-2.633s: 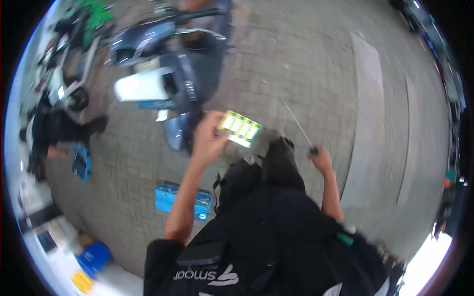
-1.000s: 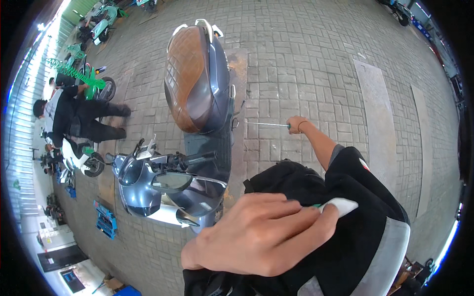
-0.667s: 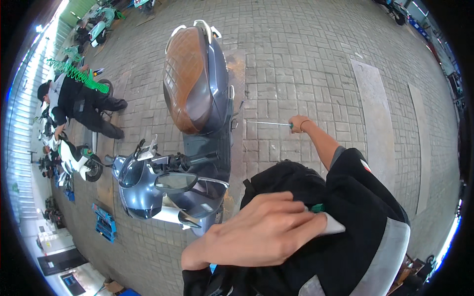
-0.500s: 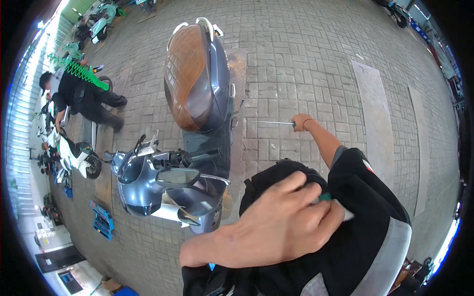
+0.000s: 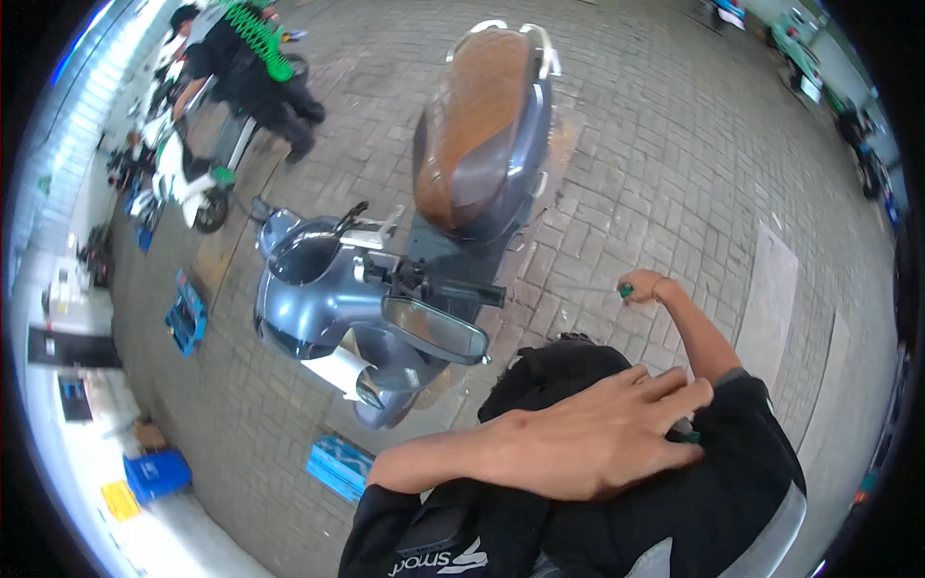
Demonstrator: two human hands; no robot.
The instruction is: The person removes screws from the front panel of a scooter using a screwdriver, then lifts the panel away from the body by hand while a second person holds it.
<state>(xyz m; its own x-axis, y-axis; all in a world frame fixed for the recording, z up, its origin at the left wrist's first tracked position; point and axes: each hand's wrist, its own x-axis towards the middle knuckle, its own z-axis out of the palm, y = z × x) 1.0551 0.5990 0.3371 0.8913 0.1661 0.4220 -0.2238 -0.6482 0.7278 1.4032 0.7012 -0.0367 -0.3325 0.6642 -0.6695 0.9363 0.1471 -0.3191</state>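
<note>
One long screwdriver [image 5: 626, 291] sits in the right hand [image 5: 644, 286], whose fingers are closed around its green handle; the thin shaft points left, above the block-paved floor [image 5: 655, 154]. The left hand [image 5: 597, 435] reaches across the front of the black shirt [image 5: 617, 525], fingers bent and partly spread, beside a small green piece [image 5: 686, 437] at the right of the chest. Whether those fingers grip it I cannot tell.

Ahead and to the left stands a blue-grey scooter [image 5: 313, 294] with a brown quilted seat [image 5: 482, 116] and a rear-view mirror [image 5: 438, 329] nearest the person. A blue toolbox [image 5: 339, 468] rests on the paving near the left forearm; farther left lies a blue tool case [image 5: 186, 313]. At upper left, a co-worker [image 5: 252, 82] stands beside a white motorcycle [image 5: 176, 166], with a coiled green hose [image 5: 258, 40] across that person's body. A blue bin [image 5: 157, 475] stands at lower left.
</note>
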